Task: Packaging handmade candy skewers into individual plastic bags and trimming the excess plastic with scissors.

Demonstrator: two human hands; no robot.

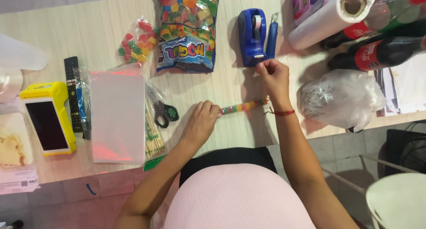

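Note:
My left hand (202,122) grips one end of a skewer of coloured gummy candies (243,106) that lies wrapped in clear film on the wooden table (88,33). My right hand (274,78) is raised over the skewer's other end, its fingertips pinched together just below the blue tape dispenser (251,35). What the fingers pinch is too small to tell, perhaps a bit of clear tape.
A big bag of gummies (187,27) and a small bag (137,41) lie at the back. Clear bags (116,116), wooden skewers (152,136), scissors (165,112), a remote (72,91) and a yellow card terminal (48,118) sit left. A film roll (330,18), bottles (381,49) and a plastic bag (339,98) lie right.

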